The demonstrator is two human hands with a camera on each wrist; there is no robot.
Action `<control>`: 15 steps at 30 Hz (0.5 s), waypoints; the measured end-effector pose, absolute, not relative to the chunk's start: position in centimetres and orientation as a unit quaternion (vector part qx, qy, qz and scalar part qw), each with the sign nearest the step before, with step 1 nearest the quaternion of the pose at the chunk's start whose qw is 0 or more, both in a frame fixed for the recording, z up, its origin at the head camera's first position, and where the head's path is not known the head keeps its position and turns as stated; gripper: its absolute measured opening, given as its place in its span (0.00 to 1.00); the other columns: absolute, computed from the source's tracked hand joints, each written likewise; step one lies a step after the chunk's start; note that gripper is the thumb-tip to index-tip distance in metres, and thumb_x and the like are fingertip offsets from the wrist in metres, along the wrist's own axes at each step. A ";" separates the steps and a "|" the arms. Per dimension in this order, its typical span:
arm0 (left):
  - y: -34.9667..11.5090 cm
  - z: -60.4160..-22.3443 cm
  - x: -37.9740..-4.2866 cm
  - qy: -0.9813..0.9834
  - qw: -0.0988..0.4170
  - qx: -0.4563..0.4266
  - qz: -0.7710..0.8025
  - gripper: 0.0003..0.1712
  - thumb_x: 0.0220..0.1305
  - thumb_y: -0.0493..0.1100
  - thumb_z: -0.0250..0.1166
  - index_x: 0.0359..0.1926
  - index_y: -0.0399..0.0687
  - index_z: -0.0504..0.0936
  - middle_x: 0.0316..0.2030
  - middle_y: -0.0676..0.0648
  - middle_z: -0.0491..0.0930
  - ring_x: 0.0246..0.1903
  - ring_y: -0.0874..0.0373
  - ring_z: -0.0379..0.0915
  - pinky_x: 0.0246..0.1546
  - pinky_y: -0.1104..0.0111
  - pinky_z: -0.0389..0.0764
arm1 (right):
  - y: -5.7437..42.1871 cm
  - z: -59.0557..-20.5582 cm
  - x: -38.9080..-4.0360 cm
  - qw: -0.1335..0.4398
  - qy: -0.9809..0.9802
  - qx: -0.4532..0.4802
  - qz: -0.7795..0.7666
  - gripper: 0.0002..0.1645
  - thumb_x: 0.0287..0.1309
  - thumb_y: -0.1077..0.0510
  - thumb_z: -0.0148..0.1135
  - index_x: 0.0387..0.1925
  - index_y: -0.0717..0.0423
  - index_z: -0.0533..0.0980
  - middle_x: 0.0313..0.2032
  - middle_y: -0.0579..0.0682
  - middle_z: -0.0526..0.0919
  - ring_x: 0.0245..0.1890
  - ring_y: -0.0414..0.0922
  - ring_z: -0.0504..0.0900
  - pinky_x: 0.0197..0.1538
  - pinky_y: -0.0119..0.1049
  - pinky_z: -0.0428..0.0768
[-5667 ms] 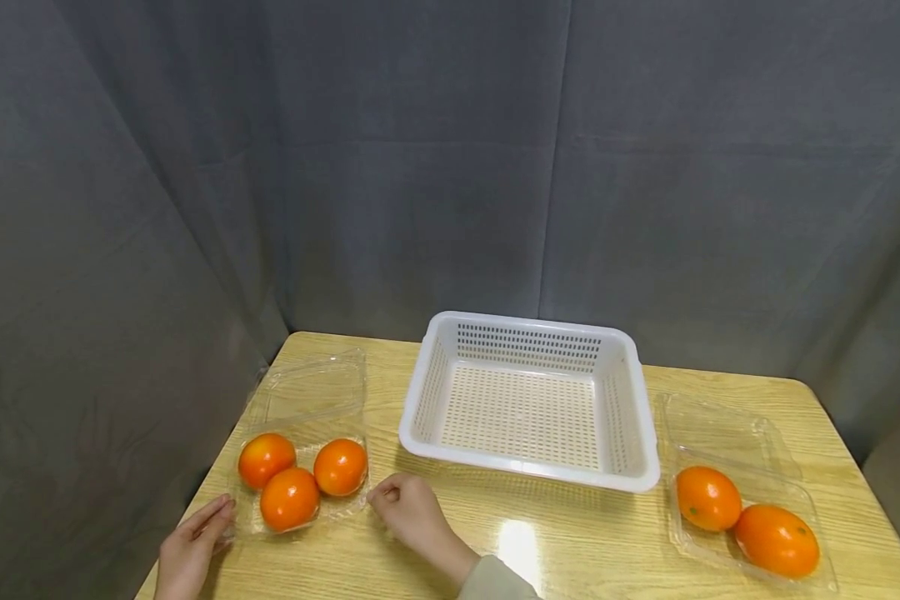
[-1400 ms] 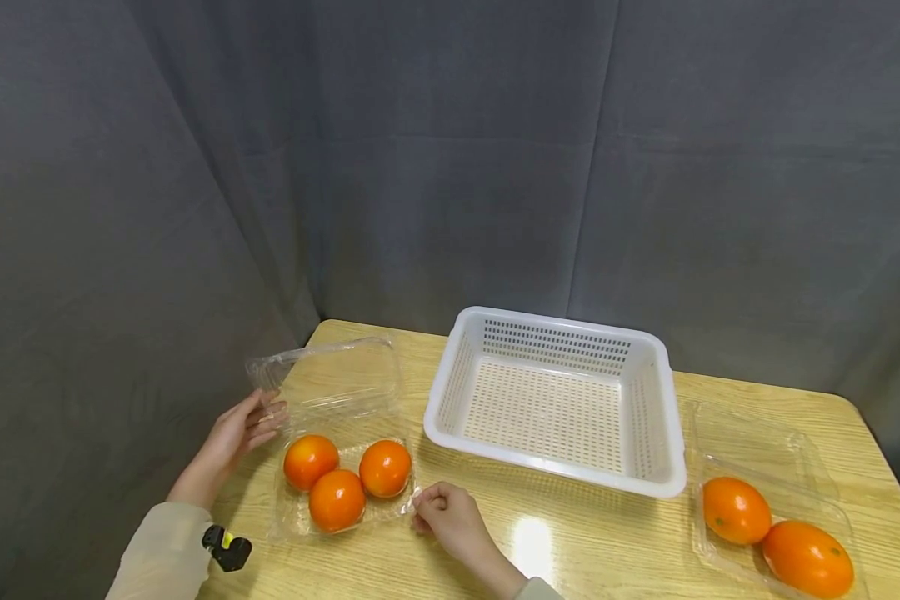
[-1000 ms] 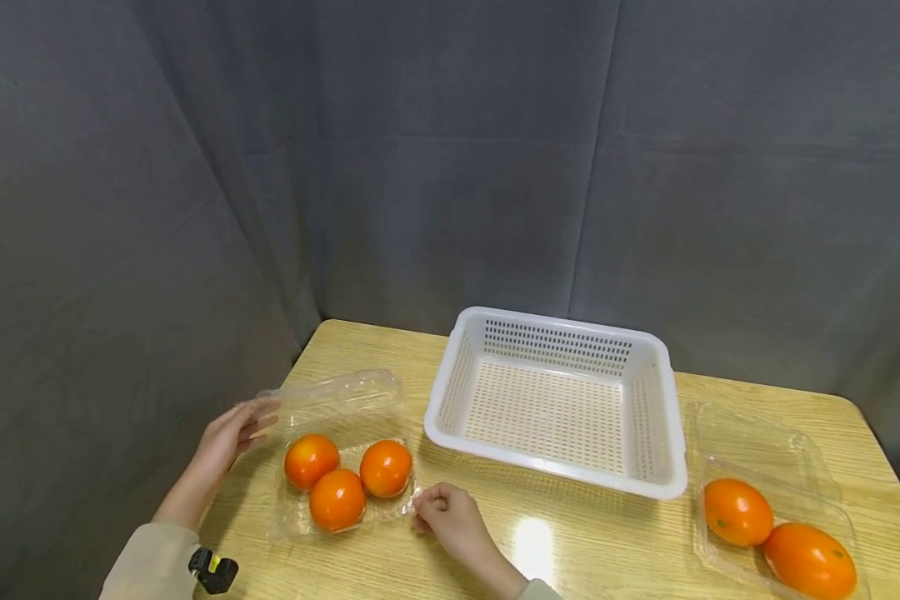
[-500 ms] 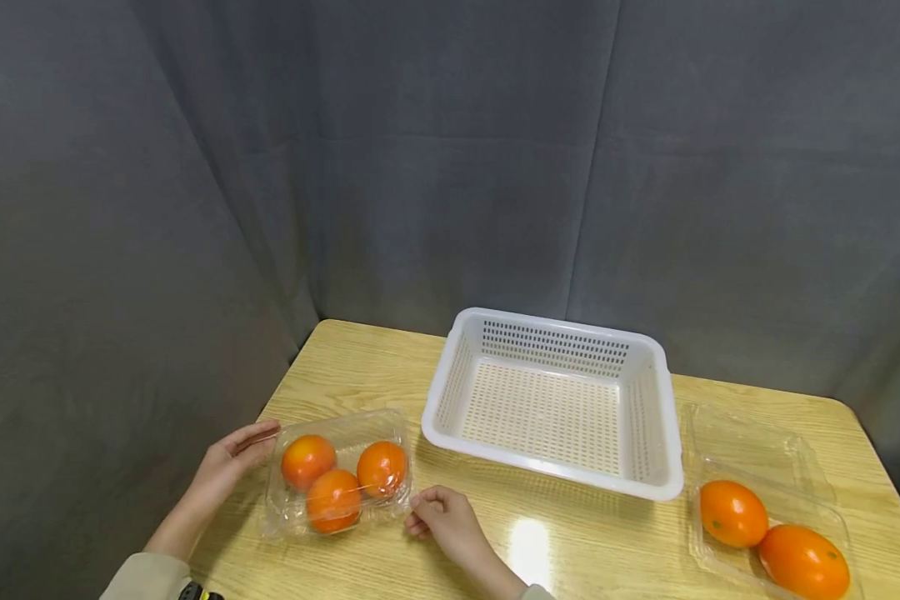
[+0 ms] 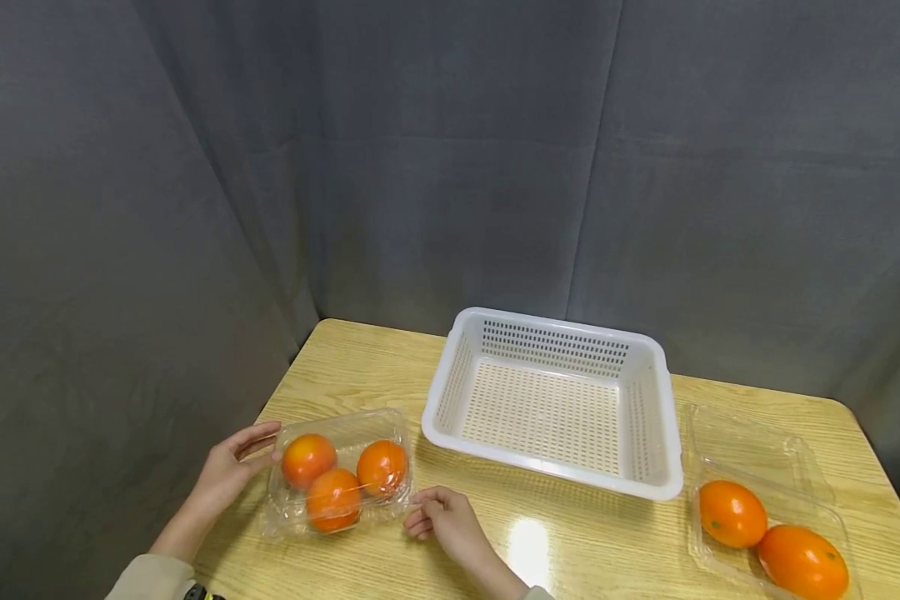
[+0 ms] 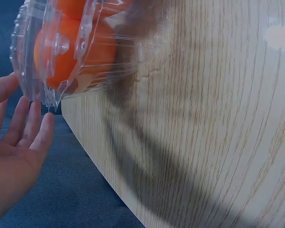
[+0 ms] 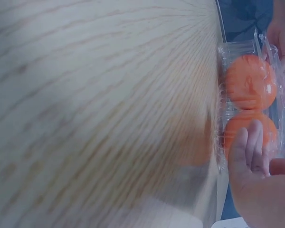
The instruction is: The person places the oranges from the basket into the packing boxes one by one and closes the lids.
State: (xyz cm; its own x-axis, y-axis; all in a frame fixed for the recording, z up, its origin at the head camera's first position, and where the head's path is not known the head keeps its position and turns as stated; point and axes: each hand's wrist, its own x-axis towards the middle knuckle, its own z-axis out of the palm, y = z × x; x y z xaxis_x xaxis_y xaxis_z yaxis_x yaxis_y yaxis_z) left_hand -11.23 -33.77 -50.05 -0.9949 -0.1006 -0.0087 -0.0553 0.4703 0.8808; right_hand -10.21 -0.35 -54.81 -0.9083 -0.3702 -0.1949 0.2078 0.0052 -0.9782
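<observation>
A clear plastic clamshell box [image 5: 347,423] stands at the left of the table, its lid folded down over three oranges [image 5: 334,501]. At its left side my left hand [image 5: 228,468] has thumb and fingers spread at the edge. The left wrist view shows those fingers [image 6: 32,121] fairly straight beside the lid's rim, the thumb right at it. My right hand [image 5: 448,518] is at the box's front right corner, fingertips close to the rim. In the right wrist view its fingers [image 7: 251,142] extend in front of an orange [image 7: 251,81] seen through the plastic.
A white perforated basket [image 5: 540,473] sits at the middle back of the wooden table [image 5: 600,542]. To its right lies a second clear clamshell, its lid [image 5: 750,442] laid back, holding two oranges [image 5: 802,560]. Grey curtains [image 5: 450,167] hang behind and at the left.
My left hand has swung the clamshell's lid from lying back to down over the three oranges. The right hand's fingers have loosened slightly at the corner. The view has shifted left since the earliest frame.
</observation>
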 end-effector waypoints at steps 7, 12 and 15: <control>-33.6 -50.0 -11.1 -0.858 0.030 0.047 -0.510 0.30 0.64 0.36 0.68 0.65 0.32 0.71 0.63 0.32 0.71 0.58 0.46 0.72 0.46 0.82 0.74 | -0.2 -54.6 -9.9 0.217 0.672 -0.059 -0.705 0.15 0.66 0.66 0.48 0.45 0.74 0.76 0.29 0.59 0.85 0.29 0.50 0.86 0.37 0.44 0.85; -33.6 -50.2 -11.1 -0.852 0.038 0.041 -0.521 0.29 0.64 0.36 0.68 0.64 0.32 0.72 0.63 0.31 0.70 0.55 0.61 0.74 0.46 0.82 0.74 | -0.2 -54.5 -9.8 0.221 0.665 -0.058 -0.712 0.14 0.66 0.63 0.54 0.45 0.73 0.76 0.30 0.56 0.85 0.30 0.50 0.86 0.39 0.45 0.86; -33.7 -50.4 -11.0 -0.845 0.053 0.036 -0.531 0.28 0.64 0.35 0.69 0.63 0.32 0.73 0.63 0.31 0.70 0.52 0.71 0.74 0.46 0.82 0.75 | -0.4 -54.5 -9.8 0.227 0.654 -0.040 -0.721 0.15 0.66 0.61 0.56 0.44 0.73 0.76 0.29 0.55 0.85 0.28 0.46 0.86 0.37 0.41 0.86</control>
State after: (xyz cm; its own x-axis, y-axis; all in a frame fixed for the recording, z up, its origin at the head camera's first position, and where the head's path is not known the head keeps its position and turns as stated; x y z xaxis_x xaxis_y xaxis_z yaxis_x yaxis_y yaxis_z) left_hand -11.02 -33.68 -50.41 -0.9919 -0.1159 0.0512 -0.0042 0.4341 0.9009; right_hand -9.79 -0.44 -54.50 -0.8939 -0.3787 -0.2399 0.2754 -0.0416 -0.9604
